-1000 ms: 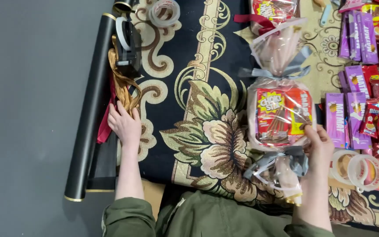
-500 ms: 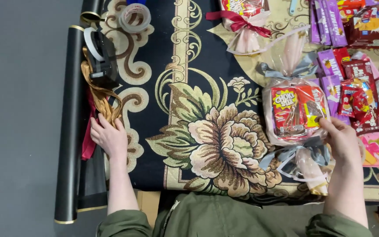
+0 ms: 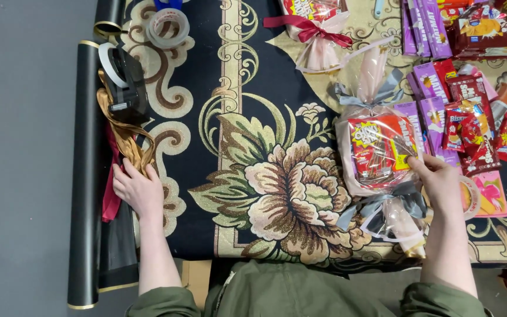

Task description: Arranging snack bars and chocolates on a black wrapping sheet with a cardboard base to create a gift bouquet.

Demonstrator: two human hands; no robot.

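Left hand point(image 3: 139, 189): forearm stretched straight forward from the green sleeve, palm down, fingers curled over a bunch of gold ribbon point(image 3: 125, 140) at the table's edge; the grip is closed loosely on the ribbon's near end. Red ribbon point(image 3: 111, 196) lies just beside the grip, on its outer side. Black tape dispenser point(image 3: 125, 82) sits beyond the grip, on the ribbon's far end. Black roll point(image 3: 83, 176) runs alongside, outward of the hand.

Right hand point(image 3: 444, 183): forearm forward, fingers bent inward, the grip pinching the right side of a clear gift bag of snacks point(image 3: 379, 155) tied with grey ribbon point(image 3: 382, 205). Loose snack packets point(image 3: 470, 117) lie just outside the grip. Floral cloth point(image 3: 283, 188) covers the table point(image 3: 198, 276).
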